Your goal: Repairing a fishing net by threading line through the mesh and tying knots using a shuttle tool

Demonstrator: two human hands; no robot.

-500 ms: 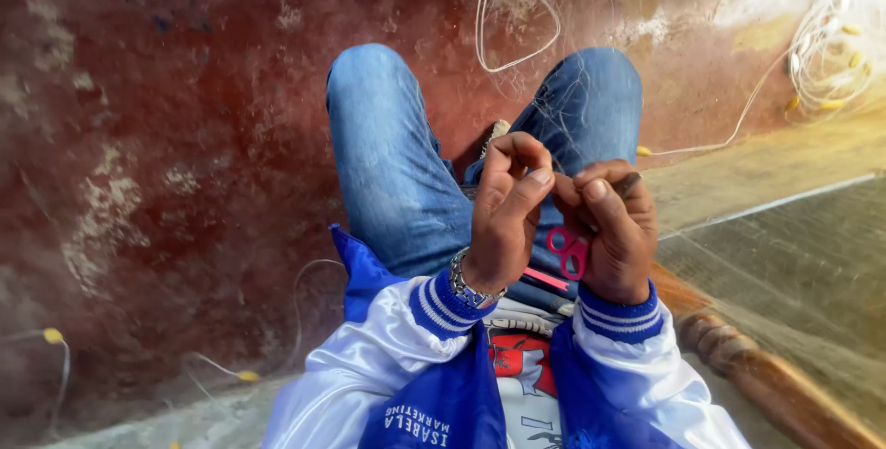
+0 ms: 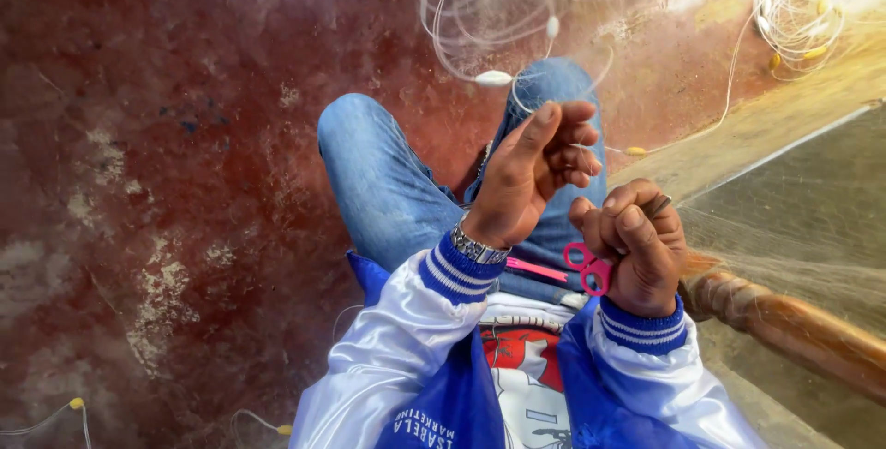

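Head view, left hand (image 2: 535, 172) now lifted, fingers loosely open at thin white fishing line (image 2: 591, 146), right hand (image 2: 637, 246) at 4 o'clock clamped on small pink-handled scissors (image 2: 591, 269), hands parted since earlier, bare red floor (image 2: 166, 135) open at 9 o'clock.

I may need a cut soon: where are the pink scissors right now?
In the head view, the pink scissors are in the right hand, right of centre, just above the blue cuff and beside the left hand.
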